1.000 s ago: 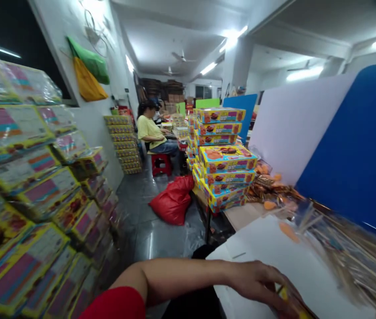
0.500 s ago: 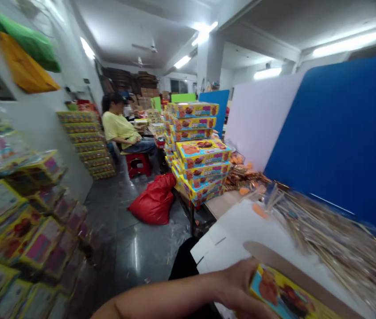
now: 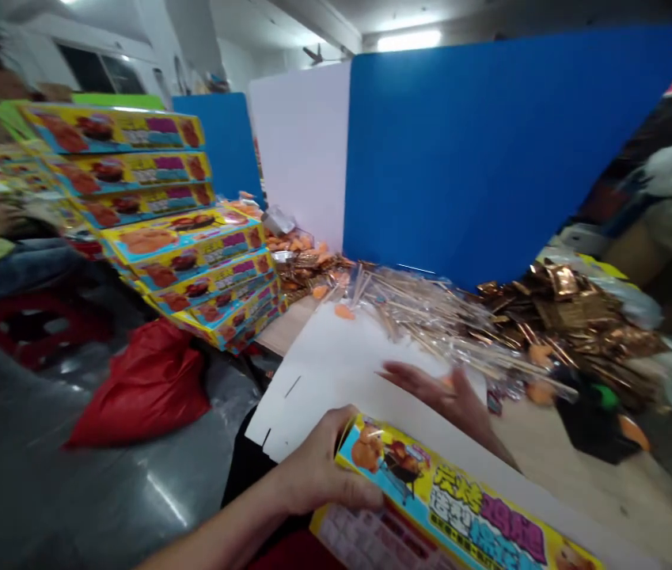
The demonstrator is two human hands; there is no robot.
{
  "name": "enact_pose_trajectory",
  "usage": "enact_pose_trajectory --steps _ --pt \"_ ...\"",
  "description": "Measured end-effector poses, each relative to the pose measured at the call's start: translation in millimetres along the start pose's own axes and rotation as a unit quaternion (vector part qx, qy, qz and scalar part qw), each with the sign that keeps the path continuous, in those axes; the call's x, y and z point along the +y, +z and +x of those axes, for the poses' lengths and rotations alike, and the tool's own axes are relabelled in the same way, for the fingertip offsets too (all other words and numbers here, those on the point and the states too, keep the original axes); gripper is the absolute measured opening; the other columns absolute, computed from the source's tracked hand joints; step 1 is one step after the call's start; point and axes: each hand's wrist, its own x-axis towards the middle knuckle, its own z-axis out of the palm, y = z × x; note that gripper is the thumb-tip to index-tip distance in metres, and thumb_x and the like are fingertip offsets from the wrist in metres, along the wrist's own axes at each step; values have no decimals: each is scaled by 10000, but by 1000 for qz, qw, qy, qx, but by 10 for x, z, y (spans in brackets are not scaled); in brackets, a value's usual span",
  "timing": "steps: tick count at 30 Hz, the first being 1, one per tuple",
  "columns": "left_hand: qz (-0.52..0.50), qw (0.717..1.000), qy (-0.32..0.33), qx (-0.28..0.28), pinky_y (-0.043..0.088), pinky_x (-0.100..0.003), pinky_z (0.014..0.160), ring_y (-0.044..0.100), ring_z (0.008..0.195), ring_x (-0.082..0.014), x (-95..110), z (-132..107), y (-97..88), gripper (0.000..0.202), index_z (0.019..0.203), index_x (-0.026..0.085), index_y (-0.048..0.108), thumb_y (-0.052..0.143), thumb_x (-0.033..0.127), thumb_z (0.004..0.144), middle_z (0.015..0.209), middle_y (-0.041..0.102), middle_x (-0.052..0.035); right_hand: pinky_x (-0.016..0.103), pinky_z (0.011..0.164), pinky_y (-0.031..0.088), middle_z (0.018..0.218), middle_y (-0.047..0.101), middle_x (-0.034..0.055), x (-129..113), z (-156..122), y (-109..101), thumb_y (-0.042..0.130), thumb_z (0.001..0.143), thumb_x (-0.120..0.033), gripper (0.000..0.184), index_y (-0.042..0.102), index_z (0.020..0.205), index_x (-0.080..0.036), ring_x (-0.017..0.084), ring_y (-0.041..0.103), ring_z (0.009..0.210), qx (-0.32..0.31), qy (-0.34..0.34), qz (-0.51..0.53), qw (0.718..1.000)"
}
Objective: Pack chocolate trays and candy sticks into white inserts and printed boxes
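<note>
My left hand [image 3: 327, 475] is closed around the left end of a yellow and blue printed snack box [image 3: 454, 499], thumb on its front side. A white flap rises along the back of this box. Beyond the flap, my right hand [image 3: 446, 396] has its fingers spread and holds nothing; the flap hides part of its wrist. Under it lies a white cardboard sheet [image 3: 336, 364] with slots cut in its edge. Close to the right hand are wooden sticks in clear wrappers [image 3: 430, 305].
Stacked printed boxes [image 3: 193, 253] stand at the left. A red bag [image 3: 146, 388] lies on the floor. Brown foil packets [image 3: 578, 317] and a black holder [image 3: 597, 419] are at the right. A blue divider [image 3: 460, 150] stands behind. Someone in a yellow top sits far left.
My view has swung to the right. The right hand has come into view over the white cardboard. My left hand still grips the snack box, which now shows more of its front.
</note>
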Motion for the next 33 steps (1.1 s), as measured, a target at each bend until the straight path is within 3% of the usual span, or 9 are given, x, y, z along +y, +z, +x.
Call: enact_pose_trajectory --steps 5,12,15,17,21,24,28,30,33 --pt "30 999 17 -37 533 -315 827 681 950 -253 149 92 129 627 1145 138 632 877 358 611 1015 719 -85 376 817 530 929 705 85 -453 265 158 477 909 -568 420 707 1001 -229 242 662 868 -143 109 205 962" --pt "52 997 2 -53 534 -291 786 694 928 -258 206 84 127 595 1140 94 672 853 361 640 995 738 -120 282 754 536 857 696 39 -518 274 159 589 858 -320 178 718 832 -200 173 649 784 -83 142 223 961" --pt "57 997 1 -60 547 -346 837 692 969 -280 189 93 124 622 1187 108 655 842 371 656 1043 732 -129 271 714 556 856 712 33 -441 307 99 618 858 -315 146 734 876 -229 166 661 760 -110 101 200 968" --pt "75 996 13 -48 545 -402 887 670 1040 -305 200 97 122 649 1231 141 633 837 367 658 1149 702 -136 294 756 567 922 724 55 -424 363 81 602 881 -332 189 746 930 -220 177 677 811 -200 35 132 970" --pt "197 980 28 30 454 -504 1052 515 1275 -371 231 66 79 735 1244 205 636 882 331 563 1362 585 -123 457 1072 420 1276 647 124 -515 451 134 578 902 -243 223 745 1047 -206 258 560 1241 -306 -148 -154 928" --pt "247 964 14 96 388 -524 1115 398 1374 -399 180 12 -37 776 1244 233 645 898 328 516 1367 587 -106 552 1168 231 1409 565 106 -569 427 97 635 876 -269 278 711 1142 -248 305 355 1423 -283 -170 -225 917" --pt "97 991 -11 96 545 -494 933 628 1140 -395 2 -56 -286 716 1229 207 649 877 393 577 1166 714 -132 455 1084 399 1287 651 33 -293 172 -209 524 928 -492 293 735 984 -297 245 531 1282 -189 -160 75 966" --pt "6 994 -39 98 580 -482 851 717 938 -361 -90 -80 -391 706 1237 199 642 869 422 607 1013 764 -127 456 1039 433 1148 703 17 -43 -36 -353 516 895 -610 395 723 772 -296 247 589 1188 -92 -188 203 956" --pt "-50 983 -115 134 602 -453 775 744 752 -328 -177 -82 -465 683 1223 189 658 871 424 618 861 781 -117 423 968 455 927 718 26 229 -303 -395 674 754 -672 475 592 542 -255 252 620 1049 16 -206 230 951"
